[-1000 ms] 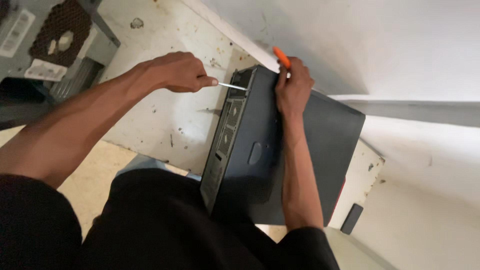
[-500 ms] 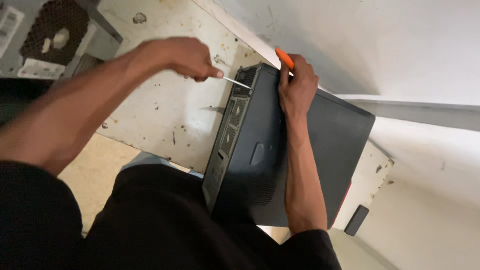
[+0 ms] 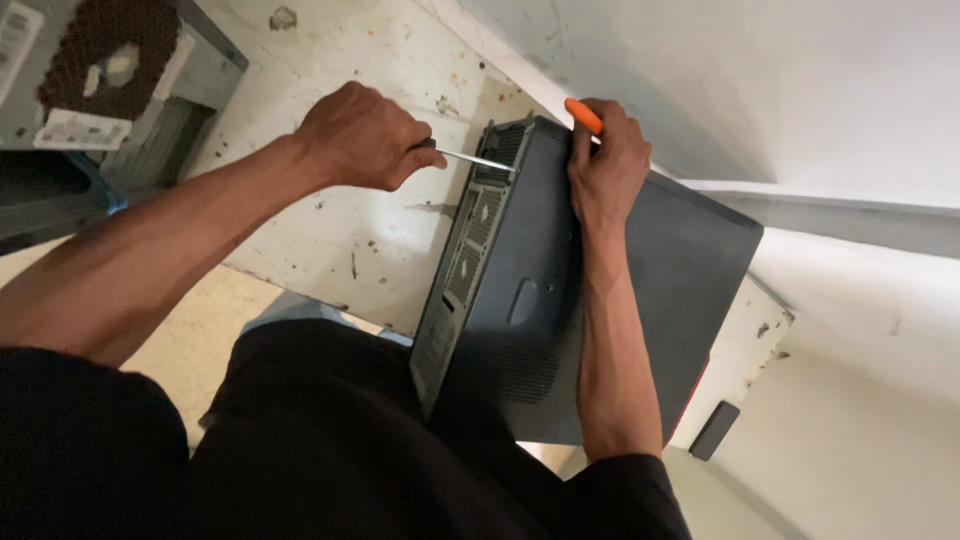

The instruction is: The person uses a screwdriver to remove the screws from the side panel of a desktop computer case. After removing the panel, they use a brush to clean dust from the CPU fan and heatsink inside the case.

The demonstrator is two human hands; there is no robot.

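On the scuffed white bench, up against the pale wall, the dark computer tower stands on its side with its perforated rear panel turned toward my left. My left hand is closed around a screwdriver, its thin steel shaft reaching to the top corner of that rear panel; the tip looks seated at a screw there, though the screw itself is too small for me to make out. My right hand presses flat-fingered on the smooth side panel while curled around an orange-handled tool. I judge the work early: the matte metal side panel sits flush and closed, so the fasteners still need freeing. A grey power supply with a honeycomb grille lies at the far left.
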